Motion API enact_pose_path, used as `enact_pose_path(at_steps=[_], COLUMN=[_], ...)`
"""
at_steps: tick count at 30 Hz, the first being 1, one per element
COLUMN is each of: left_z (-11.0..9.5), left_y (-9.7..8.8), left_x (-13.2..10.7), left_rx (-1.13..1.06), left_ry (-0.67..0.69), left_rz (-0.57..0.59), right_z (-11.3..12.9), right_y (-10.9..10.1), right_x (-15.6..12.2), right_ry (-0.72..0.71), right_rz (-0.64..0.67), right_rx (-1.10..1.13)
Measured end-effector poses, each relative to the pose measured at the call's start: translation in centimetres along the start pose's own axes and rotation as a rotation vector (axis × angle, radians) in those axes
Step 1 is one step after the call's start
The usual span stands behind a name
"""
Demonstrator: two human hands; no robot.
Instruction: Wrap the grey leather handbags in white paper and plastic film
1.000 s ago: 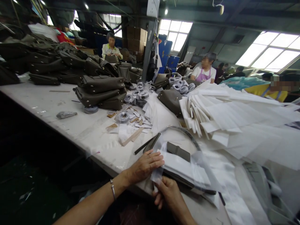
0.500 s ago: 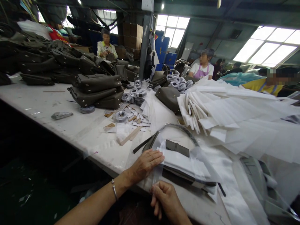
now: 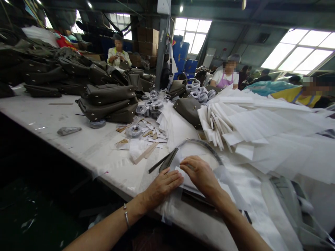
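A dark olive handbag [image 3: 169, 160] lies at the table's near edge, partly covered by white wrapping sheet [image 3: 187, 179]. Its strap [image 3: 205, 143] arches behind it. My left hand [image 3: 164, 184] rests flat over the wrapping on the bag's left part, fingers stretched out. Just right of it, my right hand [image 3: 202, 176] reaches over the bag with fingers bent and tips close together at the wrapping. Whatever lies between those fingertips is too small to make out. My right hand and forearm hide most of the bag's middle.
White foam sheets [image 3: 277, 122] are heaped at the right. Stacked dark bags [image 3: 110, 101], wrapped coiled straps [image 3: 157, 104] and paper scraps [image 3: 150, 130] lie further back. A grey post [image 3: 162, 52] stands behind them. Several people work beyond the table.
My right hand has moved up from the wrapping's edge below the bag to the bag's top, beside my left hand. My left hand stays nearly in place.
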State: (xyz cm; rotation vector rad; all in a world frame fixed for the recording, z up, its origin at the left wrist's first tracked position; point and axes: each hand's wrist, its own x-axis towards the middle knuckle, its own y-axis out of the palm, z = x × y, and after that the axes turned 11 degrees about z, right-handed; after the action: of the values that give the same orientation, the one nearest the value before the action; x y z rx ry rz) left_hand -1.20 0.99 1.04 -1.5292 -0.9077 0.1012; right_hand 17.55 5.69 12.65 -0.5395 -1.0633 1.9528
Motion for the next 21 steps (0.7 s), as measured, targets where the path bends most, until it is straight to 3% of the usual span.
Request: enact_pose_path(at_steps=[4, 9, 12, 16, 21], left_z=[0.0, 0.3, 0.5, 0.5, 0.3], left_y=[0.0, -0.4, -0.6, -0.2, 0.4], left_x=[0.0, -0.2, -0.3, -0.3, -0.4], left_rx=[0.005, -0.076, -0.148, -0.192, -0.236], left_ry=[0.012, 0.027, 0.048, 0.04, 0.015], left_rz=[-0.028, 0.009, 0.005, -0.027, -0.09], right_z=[-4.1, -6.6, -6.4, -4.9, -2.8], right_y=[2.1, 3.8, 3.1, 2.1, 3.8], right_x=[5.4, 6.9, 5.7, 2.0, -3.2], right_ry=[0.077, 0.073, 0.053, -0.005, -0.093], right_rz=[0.143, 0.171, 0.122, 0.023, -0.006], right_rx=[-0.113, -0.069, -0.039, 0.001, 0.037])
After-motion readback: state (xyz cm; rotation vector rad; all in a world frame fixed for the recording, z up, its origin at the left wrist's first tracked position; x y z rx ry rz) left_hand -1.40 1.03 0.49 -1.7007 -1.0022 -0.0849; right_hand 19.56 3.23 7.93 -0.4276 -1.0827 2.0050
